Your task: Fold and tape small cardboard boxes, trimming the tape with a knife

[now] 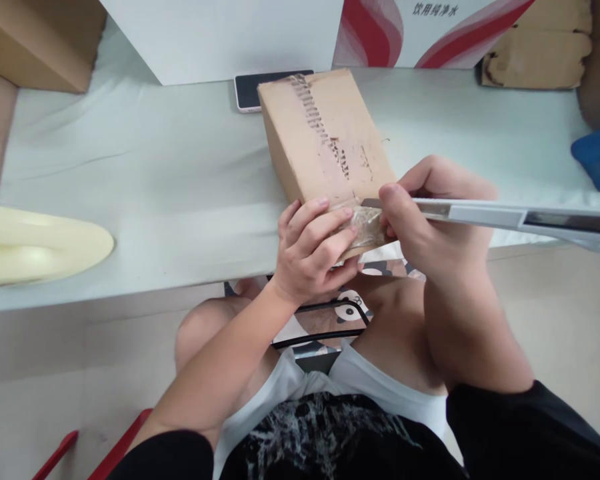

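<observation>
A brown cardboard box (353,117) sits at an angle on the table, its near end at the table's front edge. Dark marks and torn spots run along its top. My left hand (313,250) grips this near end, fingers curled over crumpled clear tape (369,228). Pinched in my right hand (430,250) is a white and grey utility knife (490,215), pointing left. Its blade lies against the tape, close to my left fingertips. My right thumb presses near the front of the knife, and the other right fingers are partly hidden.
Behind the box lies a phone (250,93), beside a large white carton (240,40) with red waves. A pale yellow object (45,247) rests at the left. Folded cardboard (535,60) and a blue item (597,157) are at the right. Brown cartons (40,43) stand at the far left.
</observation>
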A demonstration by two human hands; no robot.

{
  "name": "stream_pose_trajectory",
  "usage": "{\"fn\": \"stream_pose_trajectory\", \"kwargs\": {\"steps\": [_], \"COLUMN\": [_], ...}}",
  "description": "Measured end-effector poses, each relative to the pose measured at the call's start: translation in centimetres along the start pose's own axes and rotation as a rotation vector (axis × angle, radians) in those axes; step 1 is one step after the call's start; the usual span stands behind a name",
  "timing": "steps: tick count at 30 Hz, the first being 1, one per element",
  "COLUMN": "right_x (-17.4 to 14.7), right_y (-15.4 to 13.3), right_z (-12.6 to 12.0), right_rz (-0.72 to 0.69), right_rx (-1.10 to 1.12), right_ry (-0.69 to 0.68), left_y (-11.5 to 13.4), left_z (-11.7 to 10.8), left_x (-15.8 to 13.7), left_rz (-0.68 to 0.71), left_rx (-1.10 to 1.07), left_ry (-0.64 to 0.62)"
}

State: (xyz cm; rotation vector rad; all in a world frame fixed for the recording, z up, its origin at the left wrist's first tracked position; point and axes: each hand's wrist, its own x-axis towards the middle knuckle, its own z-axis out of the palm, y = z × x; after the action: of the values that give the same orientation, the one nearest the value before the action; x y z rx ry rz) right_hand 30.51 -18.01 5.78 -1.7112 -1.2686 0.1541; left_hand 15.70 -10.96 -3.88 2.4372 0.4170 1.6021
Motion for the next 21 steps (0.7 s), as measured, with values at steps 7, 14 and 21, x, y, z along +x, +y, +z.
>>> {"fn": "stream_pose_trajectory", "kwargs": {"steps": [7,14,21], "right_x": [-0.04,-0.1,-0.17], "right_y": [0.11,-0.13,0.21], "right_z": [-0.28,-0.44,0.1], "right_rz": [-0.004,-0.019,0.002], "right_rx": [-0.012,-0.021,0.089], "right_ry": [-0.048,-0.044,0.05], "left_y": [0.04,0.15,0.33], "left_z": [-0.09,-0.1,-0.22], "left_x": [0.09,0.02,0.26], "left_rz": [-0.003,-0.019,-0.021], "left_rx": [-0.006,0.013,-0.037], "left_ry": [0.006,0.007,0.007]}}
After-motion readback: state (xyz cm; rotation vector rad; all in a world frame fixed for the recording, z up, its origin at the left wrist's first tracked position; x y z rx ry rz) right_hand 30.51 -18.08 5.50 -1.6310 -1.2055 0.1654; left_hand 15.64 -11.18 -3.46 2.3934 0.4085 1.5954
